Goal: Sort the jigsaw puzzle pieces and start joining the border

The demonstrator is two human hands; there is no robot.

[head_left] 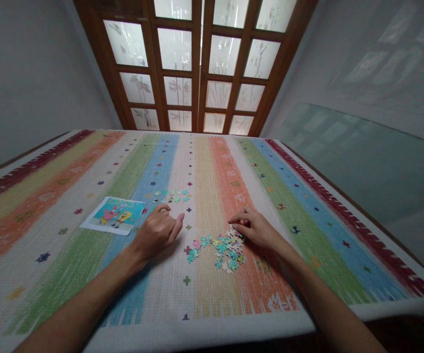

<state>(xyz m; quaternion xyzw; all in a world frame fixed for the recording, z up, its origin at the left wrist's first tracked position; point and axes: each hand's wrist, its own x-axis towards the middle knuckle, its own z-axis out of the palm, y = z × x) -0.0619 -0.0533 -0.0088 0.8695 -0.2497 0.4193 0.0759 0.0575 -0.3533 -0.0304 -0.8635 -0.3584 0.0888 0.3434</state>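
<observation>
A loose heap of jigsaw puzzle pieces [230,250] lies on the striped tablecloth, mostly teal, pink and pale backs. At the heap's upper right edge, my right hand [256,228] has thumb and forefinger pinched on a small puzzle piece, partly hidden by the fingers. My left hand [159,226] hovers or rests left of the heap, its fingers loosely curled and the thumb held apart, with nothing visible in it. Just beyond it is a spread group of puzzle pieces [171,196]. A printed cartoon picture [115,215] lies flat to the left of that hand.
The tablecloth [123,294] has coloured stripes and small printed motifs, and it covers a wide table. Past the far edge stands a wooden door [199,73] with frosted panes. A glass panel [366,152] leans along the right wall.
</observation>
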